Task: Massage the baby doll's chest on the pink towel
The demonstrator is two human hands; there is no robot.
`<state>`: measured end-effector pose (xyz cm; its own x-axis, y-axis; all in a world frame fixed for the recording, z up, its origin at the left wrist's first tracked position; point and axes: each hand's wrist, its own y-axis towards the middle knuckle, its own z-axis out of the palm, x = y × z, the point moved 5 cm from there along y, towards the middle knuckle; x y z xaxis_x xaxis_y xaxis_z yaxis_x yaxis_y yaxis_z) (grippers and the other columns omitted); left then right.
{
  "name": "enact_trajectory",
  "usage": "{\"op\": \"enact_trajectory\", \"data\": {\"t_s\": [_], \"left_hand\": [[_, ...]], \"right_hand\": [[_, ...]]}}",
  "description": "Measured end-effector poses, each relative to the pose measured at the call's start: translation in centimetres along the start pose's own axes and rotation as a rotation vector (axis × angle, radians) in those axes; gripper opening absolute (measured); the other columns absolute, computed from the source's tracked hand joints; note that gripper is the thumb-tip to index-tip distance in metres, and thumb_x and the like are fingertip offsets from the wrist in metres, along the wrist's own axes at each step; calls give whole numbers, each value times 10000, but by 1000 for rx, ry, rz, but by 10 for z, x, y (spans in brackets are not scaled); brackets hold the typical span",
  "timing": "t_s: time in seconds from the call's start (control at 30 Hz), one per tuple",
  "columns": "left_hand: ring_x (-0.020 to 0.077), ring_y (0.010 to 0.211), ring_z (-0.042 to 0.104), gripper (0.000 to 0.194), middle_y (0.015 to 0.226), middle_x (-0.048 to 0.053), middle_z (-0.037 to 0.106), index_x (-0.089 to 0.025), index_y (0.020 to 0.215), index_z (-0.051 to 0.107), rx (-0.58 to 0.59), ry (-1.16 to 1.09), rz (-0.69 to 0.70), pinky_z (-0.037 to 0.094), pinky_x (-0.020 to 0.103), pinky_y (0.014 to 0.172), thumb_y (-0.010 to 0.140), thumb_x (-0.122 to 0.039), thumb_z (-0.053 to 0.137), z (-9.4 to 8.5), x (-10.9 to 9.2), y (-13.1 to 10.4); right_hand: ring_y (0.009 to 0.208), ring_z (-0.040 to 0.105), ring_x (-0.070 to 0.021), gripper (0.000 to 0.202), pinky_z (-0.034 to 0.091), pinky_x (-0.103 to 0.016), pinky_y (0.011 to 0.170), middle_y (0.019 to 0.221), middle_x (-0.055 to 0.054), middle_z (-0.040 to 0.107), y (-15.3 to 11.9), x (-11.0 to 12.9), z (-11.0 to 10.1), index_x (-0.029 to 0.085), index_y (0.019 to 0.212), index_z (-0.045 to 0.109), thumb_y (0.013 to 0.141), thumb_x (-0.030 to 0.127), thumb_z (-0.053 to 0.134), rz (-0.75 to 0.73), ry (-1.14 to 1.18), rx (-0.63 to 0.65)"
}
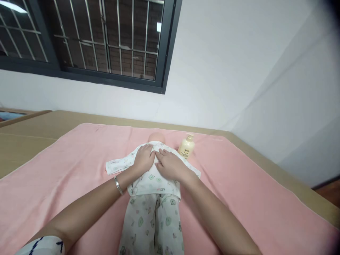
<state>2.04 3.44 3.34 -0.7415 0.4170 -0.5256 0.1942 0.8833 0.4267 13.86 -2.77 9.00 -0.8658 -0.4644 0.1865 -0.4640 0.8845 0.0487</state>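
Note:
A baby doll dressed in a white printed top [152, 182] and matching trousers [140, 221] lies on a pink blanket [87, 159]. Only the smooth round crown of its head [156, 137] shows above the collar. My left hand [145, 157] rests flat on the upper chest of the top, a silver bracelet [118, 185] on its wrist. Beside it, my right hand [170, 163] lies on the other side of the chest, fingers stretched out. The fingertips of both hands nearly meet at the middle. One sleeve [119, 165] spreads out to the left; my right forearm partly covers the other.
A pale yellow bottle [186, 146] with a drawn face stands just right of the doll's shoulder. Under the blanket is a wooden surface [71, 118] against a white wall [207, 71]. A dark-framed window [111, 39] with metal bars is behind.

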Motion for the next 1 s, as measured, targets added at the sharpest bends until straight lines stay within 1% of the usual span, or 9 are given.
{"op": "enact_trajectory", "data": {"t_s": [0.13,0.23,0.3,0.33,0.43,0.53,0.77,0.87,1.0], "left_hand": [[303,1426,407,408,1421,144,576,-147,1202,674,16,-274,-62,232,499,1212,900,-283,436,-8,-16,0],[268,1467,347,359,1447,91,563,-199,1115,711,-76,-680,-157,170,451,1240,864,-356,506,-22,-37,16],[240,1428,417,418,1446,116,561,-164,1158,684,-74,-983,-233,240,390,1221,871,-386,479,-25,-55,33],[231,1410,445,481,1455,141,546,-134,1218,648,-26,-1134,-319,276,374,1206,895,-409,422,-22,-63,42],[242,1411,446,701,1515,221,446,-37,1408,463,264,-1430,-508,342,375,1174,942,-517,250,-6,-94,65],[245,1451,377,868,1565,260,337,17,1506,267,405,-1499,-565,349,361,1168,924,-616,142,9,-115,81],[285,1394,464,970,1517,308,373,52,1531,113,461,-1555,-564,470,415,1074,880,-664,53,28,-138,90],[292,1358,505,947,1523,299,366,39,1534,107,466,-1613,-589,479,416,1067,893,-656,66,29,-141,88],[302,1329,535,902,1507,278,409,-17,1536,165,460,-1638,-592,485,447,1063,903,-655,94,27,-135,86]], "right_hand": [[1317,509,-307,478,416,-450,1080,1415,-120,557,-19,-4,-32,187,1405,532,971,346,412,-46,85,54],[1465,303,-306,565,300,-467,1175,1536,-134,412,-23,-26,-59,137,1486,427,968,361,410,49,88,-150],[1521,132,-290,657,202,-460,1224,1614,-163,235,-21,-47,-72,56,1546,279,964,339,397,145,82,-336],[1527,90,-284,686,174,-449,1235,1627,-177,173,-19,-59,-75,21,1554,225,959,321,390,190,89,-405],[1526,91,-285,698,154,-424,1244,1627,-217,128,-10,-92,-74,-43,1539,194,940,263,379,286,129,-505],[1516,152,-286,651,156,-441,1239,1605,-235,202,-4,-114,-66,-56,1514,247,931,211,358,324,132,-532],[1372,421,-271,433,114,-499,1213,1403,-190,543,-1,-117,-54,71,1312,548,962,177,317,334,-51,-537],[1369,423,-278,426,122,-485,1209,1386,-192,556,-1,-114,-53,65,1303,554,970,192,322,336,-100,-555],[1458,299,-291,479,86,-530,1211,1479,-210,461,0,-112,-51,30,1374,501,1012,244,271,356,-105,-543]]}}
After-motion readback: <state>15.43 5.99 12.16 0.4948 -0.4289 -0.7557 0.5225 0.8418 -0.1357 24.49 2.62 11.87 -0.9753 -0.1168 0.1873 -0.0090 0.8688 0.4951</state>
